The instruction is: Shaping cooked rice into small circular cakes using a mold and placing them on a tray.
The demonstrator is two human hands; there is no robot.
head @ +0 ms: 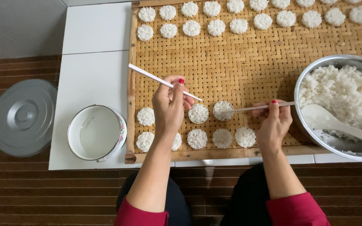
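Woven bamboo makes up the big flat tray (248,67) that covers most of the white tabletop (93,79), with rows of small round white rice cakes (216,27) along its far edge and more along its near edge. At the tray's right end sits a wide steel bowl of cooked white rice (344,96), a white plastic rice paddle (336,123) lying in it. On the floor to the left rests a round grey metal lid (21,117), and beside the tray's left edge stands a white enamel pot of water (96,132). The left hand (169,106) is closed around a thin white stick (147,75), its tip at a small round ring mould filled with rice (198,113). The right hand (274,121) grips a second thin white stick (256,108), its tip over a second rice-filled mould (223,110) just beside the first.
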